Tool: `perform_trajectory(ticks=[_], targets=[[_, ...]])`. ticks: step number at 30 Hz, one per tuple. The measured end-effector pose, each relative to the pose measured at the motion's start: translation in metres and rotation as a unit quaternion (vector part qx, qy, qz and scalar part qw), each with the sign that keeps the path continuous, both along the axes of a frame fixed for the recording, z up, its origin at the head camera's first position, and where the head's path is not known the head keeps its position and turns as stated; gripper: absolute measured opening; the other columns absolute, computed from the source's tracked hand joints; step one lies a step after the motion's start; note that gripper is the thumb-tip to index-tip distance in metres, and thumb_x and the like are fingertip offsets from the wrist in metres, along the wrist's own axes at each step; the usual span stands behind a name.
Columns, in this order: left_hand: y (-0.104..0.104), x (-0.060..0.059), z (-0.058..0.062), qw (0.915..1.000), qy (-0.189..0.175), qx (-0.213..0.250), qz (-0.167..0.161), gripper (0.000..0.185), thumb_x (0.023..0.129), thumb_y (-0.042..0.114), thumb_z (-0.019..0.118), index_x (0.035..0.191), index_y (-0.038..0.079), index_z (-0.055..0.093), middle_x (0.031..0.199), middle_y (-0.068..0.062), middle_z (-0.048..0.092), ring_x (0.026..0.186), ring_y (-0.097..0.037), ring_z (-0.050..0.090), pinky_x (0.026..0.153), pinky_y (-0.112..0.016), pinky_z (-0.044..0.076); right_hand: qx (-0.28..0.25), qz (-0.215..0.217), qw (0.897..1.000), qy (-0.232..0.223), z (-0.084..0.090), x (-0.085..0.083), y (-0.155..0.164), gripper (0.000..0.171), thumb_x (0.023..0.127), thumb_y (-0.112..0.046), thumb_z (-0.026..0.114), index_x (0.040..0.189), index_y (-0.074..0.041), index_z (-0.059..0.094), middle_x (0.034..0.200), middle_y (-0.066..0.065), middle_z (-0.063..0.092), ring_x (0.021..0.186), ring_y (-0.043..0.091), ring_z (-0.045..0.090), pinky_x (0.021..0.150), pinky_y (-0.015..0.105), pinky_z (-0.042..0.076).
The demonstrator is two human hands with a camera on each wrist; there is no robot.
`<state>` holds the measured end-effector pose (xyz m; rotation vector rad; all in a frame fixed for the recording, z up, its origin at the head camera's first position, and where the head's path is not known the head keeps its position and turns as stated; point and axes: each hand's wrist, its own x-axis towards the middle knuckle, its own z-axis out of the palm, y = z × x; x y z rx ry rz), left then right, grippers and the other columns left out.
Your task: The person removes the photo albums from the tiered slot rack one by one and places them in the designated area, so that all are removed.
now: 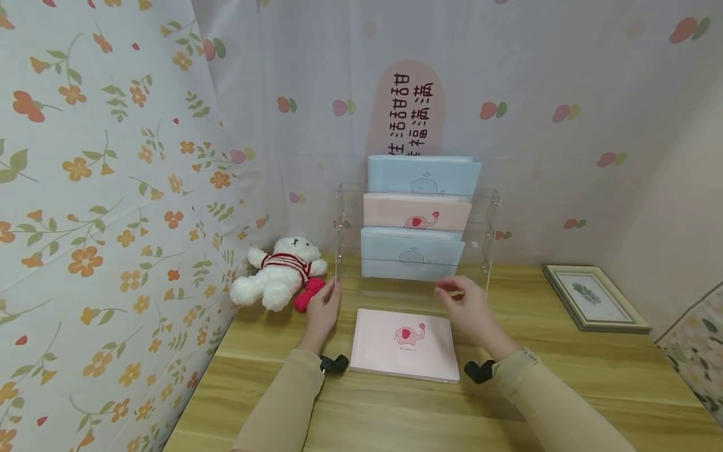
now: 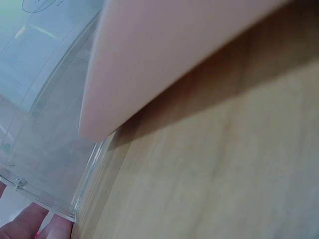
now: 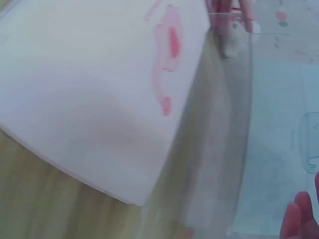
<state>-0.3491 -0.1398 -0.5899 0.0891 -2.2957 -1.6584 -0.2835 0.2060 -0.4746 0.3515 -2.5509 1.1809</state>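
So the clear acrylic rack is touched at its front corners by both hands on the bench: left hand and right hand, fingers fairly straight, nothing clenched. A pink elephant booklet is seen lying flat just in front, between the wrists.

The left wrist view cuts the left hand to two fingertips at seven o'clock, and the pink booklet to one blurred corner. In the right wrist view only fingertips of the right hand show at five o'clock, through the clear rack, and the booklet's elephant print smears. From the head view, the right hand looks motion-blurred, so its grip cannot be judged.
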Motion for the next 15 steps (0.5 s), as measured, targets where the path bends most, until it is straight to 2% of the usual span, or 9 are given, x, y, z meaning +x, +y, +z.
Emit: perform_trajectory(ticks=[3,7,10,15], targets=[[0.0,0.001,-0.001,1.0,0.001,0.009,-0.003,0.049,0.107,0.047,0.07,0.148,0.019,0.072,0.143,-0.013,0.075,0.138,-0.037,0.068,0.117,-0.059,0.055,-0.016,-0.016,1.0,0.021,0.013,-0.001,0.002,0.018,0.104,-0.008,0.075,0.119,0.003,0.077,0.115,0.02,0.079,0.106,0.037,0.076,0.086,0.023,0.062],[0.0,0.002,-0.001,0.9998,0.012,0.014,-0.006,0.049,0.107,0.045,0.07,0.147,0.018,0.073,0.14,-0.016,0.077,0.132,-0.04,0.071,0.113,-0.061,0.056,-0.014,-0.031,0.999,0.043,0.028,-0.006,0.008,0.023,0.104,-0.009,0.076,0.122,0.005,0.075,0.119,0.022,0.077,0.11,0.038,0.075,0.092,0.043,0.068],[-0.001,0.0,-0.004,0.9999,0.007,0.014,-0.003,0.049,0.106,0.048,0.07,0.147,0.021,0.073,0.14,-0.013,0.077,0.134,-0.037,0.071,0.115,-0.059,0.056,-0.012,-0.039,0.998,0.041,0.039,-0.009,0.012,0.031,0.105,-0.014,0.075,0.13,0.005,0.07,0.127,0.023,0.073,0.116,0.04,0.072,0.1,0.059,0.063],[-0.003,-0.009,-0.015,0.9996,0.0,0.029,0.0,0.048,0.106,0.048,0.072,0.148,0.025,0.073,0.141,-0.007,0.078,0.135,-0.031,0.07,0.118,-0.054,0.055,-0.018,-0.052,0.998,0.031,0.055,-0.017,0.015,0.047,0.106,-0.019,0.073,0.142,0.007,0.058,0.142,0.029,0.061,0.127,0.047,0.063,0.112,0.065,0.055]])
